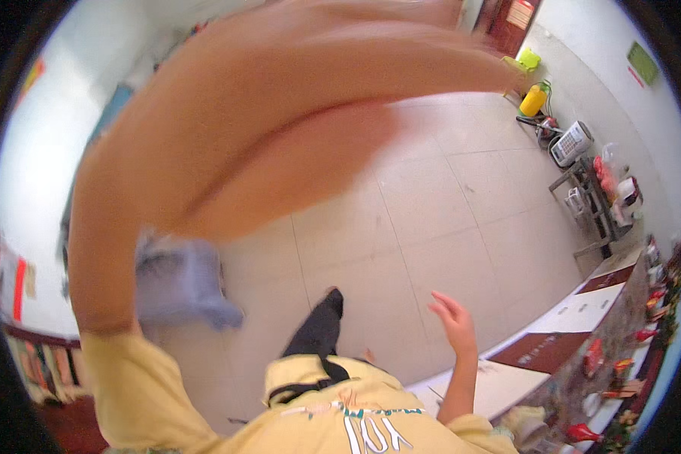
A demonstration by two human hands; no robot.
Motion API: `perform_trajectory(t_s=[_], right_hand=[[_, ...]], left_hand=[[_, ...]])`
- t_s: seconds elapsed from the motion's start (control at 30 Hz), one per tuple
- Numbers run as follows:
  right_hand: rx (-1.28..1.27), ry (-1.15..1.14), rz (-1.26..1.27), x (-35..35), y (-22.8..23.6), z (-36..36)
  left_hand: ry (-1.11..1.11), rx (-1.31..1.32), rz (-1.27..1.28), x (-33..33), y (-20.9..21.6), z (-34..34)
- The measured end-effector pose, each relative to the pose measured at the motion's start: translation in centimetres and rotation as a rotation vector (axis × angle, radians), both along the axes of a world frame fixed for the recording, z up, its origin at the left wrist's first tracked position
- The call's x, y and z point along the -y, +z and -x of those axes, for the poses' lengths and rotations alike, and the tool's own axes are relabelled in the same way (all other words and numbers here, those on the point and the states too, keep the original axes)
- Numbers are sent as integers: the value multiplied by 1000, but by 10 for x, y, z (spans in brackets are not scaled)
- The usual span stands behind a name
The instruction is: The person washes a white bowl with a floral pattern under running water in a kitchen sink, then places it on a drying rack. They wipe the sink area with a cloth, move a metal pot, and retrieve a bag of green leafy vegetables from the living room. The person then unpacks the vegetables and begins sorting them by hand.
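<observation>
My left arm is raised across the upper part of the picture, very near and smeared by motion. The left hand [461, 64] lies toward the top right, its fingers too blurred to make out, and I cannot tell whether it holds anything. Lower down, my right hand [455, 324] is held up over the tiled floor [401, 219], left of a long cabinet [556, 352]. Its fingers are partly stretched and apart, and nothing is in them. I wear a yellow shirt [310, 416], and one dark-clothed leg [316, 329] shows below me.
A blue-grey cloth-covered piece [178, 284] stands at the left. Along the right wall are a dark rack [594, 216] with bagged items, a white slotted appliance [571, 144] and a yellow canister [534, 100]. Small red and green objects line the cabinet side. A reddish-brown door [507, 30] is at the far end.
</observation>
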State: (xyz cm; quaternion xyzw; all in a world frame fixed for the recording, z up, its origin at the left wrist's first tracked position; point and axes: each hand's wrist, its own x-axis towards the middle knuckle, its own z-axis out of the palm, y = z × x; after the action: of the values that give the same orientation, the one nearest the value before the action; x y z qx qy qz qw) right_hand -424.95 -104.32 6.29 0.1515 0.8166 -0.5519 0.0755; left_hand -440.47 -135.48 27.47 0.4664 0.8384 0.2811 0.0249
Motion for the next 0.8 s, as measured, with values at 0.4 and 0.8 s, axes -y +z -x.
perform_trajectory(t_s=[0.4, 0.8], right_hand=[[860, -606, -193, -4, -263, -384], [804, -1531, 340, 79, -137, -313]], left_hand=[[219, 23, -10, -3, -28, 163], [70, 105, -104, -34, -45, 237]])
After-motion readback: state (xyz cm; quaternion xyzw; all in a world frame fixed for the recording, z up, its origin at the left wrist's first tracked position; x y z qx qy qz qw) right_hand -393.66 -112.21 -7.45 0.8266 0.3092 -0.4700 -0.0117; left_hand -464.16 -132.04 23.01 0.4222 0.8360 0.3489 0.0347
